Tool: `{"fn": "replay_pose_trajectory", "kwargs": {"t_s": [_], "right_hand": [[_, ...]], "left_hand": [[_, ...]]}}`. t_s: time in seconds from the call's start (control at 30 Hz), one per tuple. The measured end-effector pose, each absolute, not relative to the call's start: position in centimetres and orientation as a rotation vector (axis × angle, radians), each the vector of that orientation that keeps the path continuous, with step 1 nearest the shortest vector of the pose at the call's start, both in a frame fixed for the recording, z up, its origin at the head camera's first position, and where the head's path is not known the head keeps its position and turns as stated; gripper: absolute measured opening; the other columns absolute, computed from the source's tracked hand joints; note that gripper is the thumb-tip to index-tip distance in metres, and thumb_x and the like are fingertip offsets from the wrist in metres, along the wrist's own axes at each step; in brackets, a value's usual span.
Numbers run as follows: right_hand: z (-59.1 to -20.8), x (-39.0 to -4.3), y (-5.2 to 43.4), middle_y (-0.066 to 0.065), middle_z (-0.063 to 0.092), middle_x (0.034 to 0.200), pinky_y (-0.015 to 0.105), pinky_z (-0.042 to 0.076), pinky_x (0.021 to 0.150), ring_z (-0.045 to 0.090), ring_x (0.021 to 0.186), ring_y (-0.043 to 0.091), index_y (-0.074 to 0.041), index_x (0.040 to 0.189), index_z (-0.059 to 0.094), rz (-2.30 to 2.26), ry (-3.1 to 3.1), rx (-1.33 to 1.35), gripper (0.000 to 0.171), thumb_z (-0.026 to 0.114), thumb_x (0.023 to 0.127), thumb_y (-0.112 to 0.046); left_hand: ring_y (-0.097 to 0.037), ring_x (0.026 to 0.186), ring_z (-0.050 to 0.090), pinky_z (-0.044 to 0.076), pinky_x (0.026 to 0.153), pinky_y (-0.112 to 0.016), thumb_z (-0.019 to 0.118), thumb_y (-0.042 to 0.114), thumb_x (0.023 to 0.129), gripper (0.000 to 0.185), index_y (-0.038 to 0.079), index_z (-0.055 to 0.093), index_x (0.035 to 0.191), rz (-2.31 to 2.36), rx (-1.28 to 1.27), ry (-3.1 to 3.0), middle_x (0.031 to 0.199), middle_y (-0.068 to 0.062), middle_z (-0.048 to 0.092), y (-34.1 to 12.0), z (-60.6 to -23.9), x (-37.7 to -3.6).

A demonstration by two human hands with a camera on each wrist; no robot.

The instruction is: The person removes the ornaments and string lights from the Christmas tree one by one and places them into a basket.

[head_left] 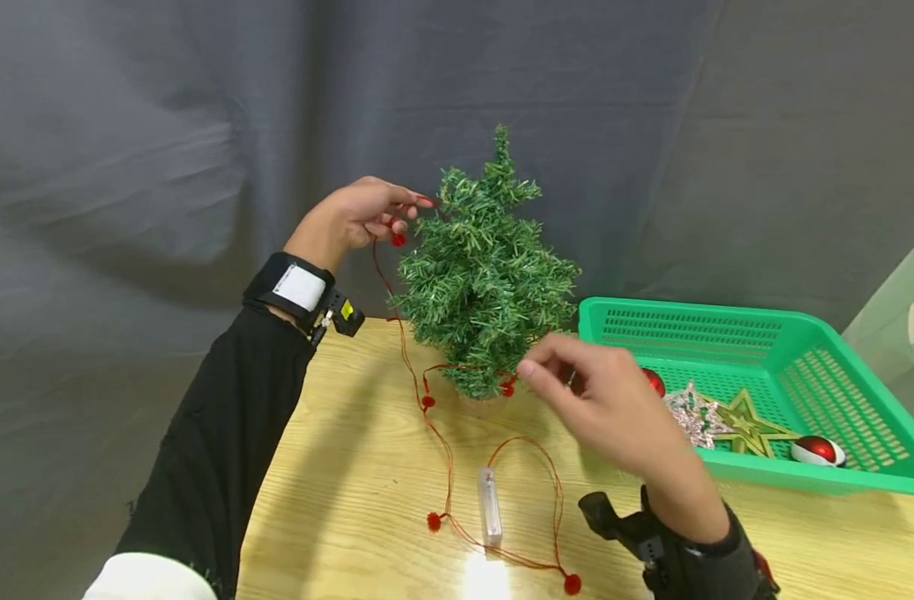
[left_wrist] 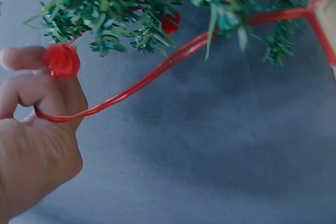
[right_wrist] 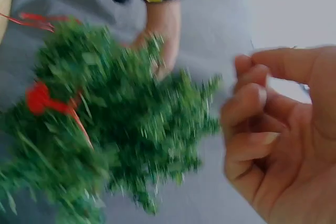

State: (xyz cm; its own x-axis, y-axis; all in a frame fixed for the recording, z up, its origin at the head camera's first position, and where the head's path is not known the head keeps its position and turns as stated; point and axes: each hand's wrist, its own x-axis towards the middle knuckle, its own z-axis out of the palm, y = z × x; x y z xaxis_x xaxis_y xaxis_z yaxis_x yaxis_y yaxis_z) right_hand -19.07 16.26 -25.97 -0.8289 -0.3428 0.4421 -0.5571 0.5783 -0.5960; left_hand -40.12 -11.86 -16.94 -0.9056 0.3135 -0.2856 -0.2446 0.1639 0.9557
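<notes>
With my left hand [head_left: 355, 218] pinching the red light string [head_left: 415, 367] at the tree [head_left: 486, 275] near the worktop's back edge, my loosely curled, empty right hand [head_left: 602, 400] should, I judged, have fed slack without tipping it.

tree [right_wrist: 105, 145] blurred, basket [head_left: 861, 479] cut off

Grey cloth backdrop [head_left: 164, 150], creased, hung behind. Light wooden table [head_left: 352, 467] in front, glare spot on its near edge. Pale surface [head_left: 902, 333] at far right, partly seen.
</notes>
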Motion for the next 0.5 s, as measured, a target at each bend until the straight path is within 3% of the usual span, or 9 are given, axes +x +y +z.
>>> {"fn": "replay_pose_trajectory", "kwargs": {"t_s": [0.13,0.27,0.37,0.5], "right_hand": [[-23.0,-22.5,18.3,-0.002,0.051,0.067,0.028,0.039,0.052,0.045,0.057,0.015,-0.015,0.095,0.068,1.403,-2.401,0.54,0.019,0.058,0.101,-0.031],[-20.2,-28.7,19.0,-0.005,0.05,0.065,0.03,0.035,0.056,0.043,0.059,0.015,-0.012,0.096,0.069,1.64,-2.345,0.36,0.027,0.058,0.1,-0.037],[-19.8,-33.5,18.4,-0.006,0.053,0.078,0.031,0.037,0.067,0.045,0.07,0.014,-0.014,0.095,0.065,1.588,-2.528,0.334,0.027,0.052,0.102,-0.037],[-19.6,-37.7,16.2,-0.002,0.043,0.086,0.039,0.031,0.081,0.039,0.081,0.018,-0.016,0.088,0.05,1.323,-2.832,0.445,0.021,0.046,0.104,-0.029]], "left_hand": [[-0.01,0.047,0.047,0.021,0.036,-0.018,0.042,0.02,0.107,0.03,0.003,0.057,0.126,1.851,-0.014,2.042,0.07,0.0,0.056,-11.9,-17.2,-40.3],[-0.011,0.046,0.05,0.023,0.038,-0.019,0.044,0.021,0.107,0.024,0.005,0.061,0.112,1.901,-0.104,2.063,0.067,0.0,0.058,-12.1,-17.8,-40.3],[-0.011,0.045,0.049,0.024,0.038,-0.019,0.045,0.021,0.107,0.024,0.004,0.061,0.112,1.927,-0.133,2.049,0.064,0.0,0.058,-12.0,-18.6,-40.3],[-0.01,0.046,0.047,0.023,0.038,-0.019,0.044,0.019,0.107,0.025,0.004,0.061,0.115,1.965,-0.152,2.017,0.063,0.001,0.057,-11.6,-19.1,-40.1]]}}
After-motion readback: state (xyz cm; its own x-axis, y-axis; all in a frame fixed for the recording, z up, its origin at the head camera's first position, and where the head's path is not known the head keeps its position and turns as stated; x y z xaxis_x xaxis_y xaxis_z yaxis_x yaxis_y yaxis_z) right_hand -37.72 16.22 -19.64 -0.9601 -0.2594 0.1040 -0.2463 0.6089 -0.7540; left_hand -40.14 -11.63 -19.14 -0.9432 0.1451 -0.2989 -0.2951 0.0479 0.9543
